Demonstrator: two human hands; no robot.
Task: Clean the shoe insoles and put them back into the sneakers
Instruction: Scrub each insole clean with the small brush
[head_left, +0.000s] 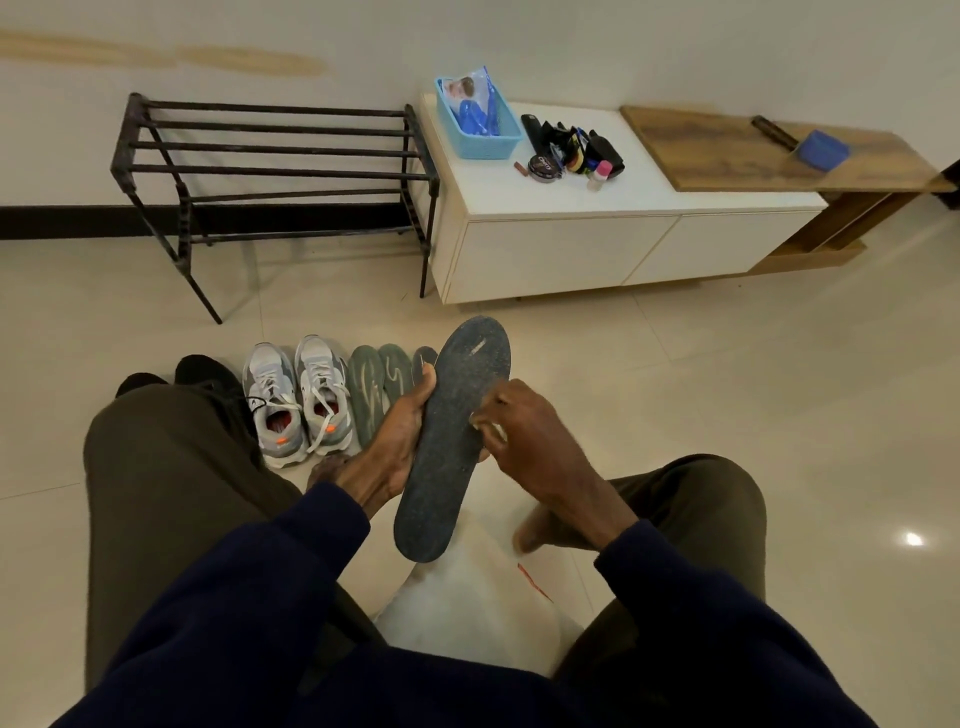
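Left hand (400, 441) grips the dark insole (447, 447), thumb hooked over its edge; right hand (524, 441) fingers curl against the opposite edge, grasp unclear

second insole (425, 357) at 12 o'clock was mostly hidden behind left hand (400, 436) and insole (452, 441) | left fingers were hidden behind insole | right hand (524, 441) tips were blurred, grip unclear | black shoes (200, 371) at 10 o'clock were part-covered by knee (156, 441) | clutter (576, 148) at 1 o'clock was too small to name | blue thing (823, 150) at 2 o'clock was blurred
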